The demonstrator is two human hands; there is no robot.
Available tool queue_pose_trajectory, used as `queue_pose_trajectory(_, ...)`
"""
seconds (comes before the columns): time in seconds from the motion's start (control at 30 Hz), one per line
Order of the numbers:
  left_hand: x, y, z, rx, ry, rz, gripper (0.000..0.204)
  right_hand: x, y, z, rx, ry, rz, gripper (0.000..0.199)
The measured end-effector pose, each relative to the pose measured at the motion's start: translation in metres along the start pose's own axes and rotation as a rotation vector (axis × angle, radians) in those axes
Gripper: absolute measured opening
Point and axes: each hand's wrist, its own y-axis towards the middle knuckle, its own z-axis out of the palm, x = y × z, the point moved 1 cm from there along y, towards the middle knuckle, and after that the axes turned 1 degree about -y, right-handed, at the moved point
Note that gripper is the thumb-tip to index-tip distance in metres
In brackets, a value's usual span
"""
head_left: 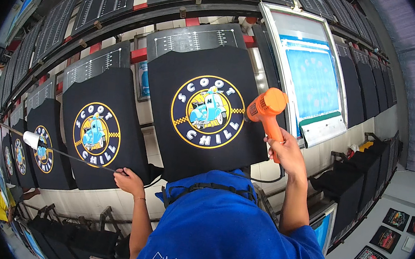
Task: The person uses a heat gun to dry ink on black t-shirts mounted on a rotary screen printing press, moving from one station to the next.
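My right hand (288, 151) grips the handle of an orange heat gun (269, 108). The gun's nozzle points left, at the right edge of a round scooter print (208, 112). That print is on a black T-shirt (164, 83) stretched over a dark board in front of me. Low on the left, my left hand (130, 181) is closed around a thin black cord (84, 160), which runs off to the left. A second black shirt (78, 99) with the same print lies beside the first, just above my left hand.
More printed shirts (62, 135) line up to the left. A framed screen with blue mesh (316, 85) and a green-and-white squeegee (323, 129) stand to the right. A white cup-shaped object (30, 139) hangs by the cord. A person in yellow (1, 205) is at far left.
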Motion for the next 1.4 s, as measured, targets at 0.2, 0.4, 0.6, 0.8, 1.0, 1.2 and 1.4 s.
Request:
queue_pose_trajectory(0.2,0.001,0.001,0.001,-0.041,-0.021,0.012,0.021,0.015,0.024,-0.005,0.042,-0.043,-0.034,0.030)
queue_pose_trajectory(0.4,0.000,0.000,0.002,-0.043,-0.006,-0.032,0.021,0.029,0.046,-0.022,0.137,-0.048,-0.015,0.033)
queue_pose_trajectory(0.6,0.002,0.000,0.003,-0.079,0.008,-0.042,0.020,0.049,0.051,-0.030,0.235,-0.059,0.045,0.033)
queue_pose_trajectory(0.8,-0.001,-0.001,0.004,-0.080,0.032,-0.080,0.021,0.047,0.052,-0.023,0.265,-0.165,-0.018,0.035)
queue_pose_trajectory(1.0,-0.009,0.001,0.004,-0.115,0.085,-0.082,0.019,0.035,0.051,-0.008,0.241,-0.083,-0.068,0.036)
queue_pose_trajectory(1.2,-0.009,0.000,0.005,-0.129,0.058,-0.125,0.019,0.035,0.053,-0.003,0.243,-0.067,-0.073,0.036)
queue_pose_trajectory(1.4,-0.006,0.000,0.006,-0.139,0.059,-0.131,0.019,0.035,0.061,-0.009,0.263,-0.087,-0.076,0.036)
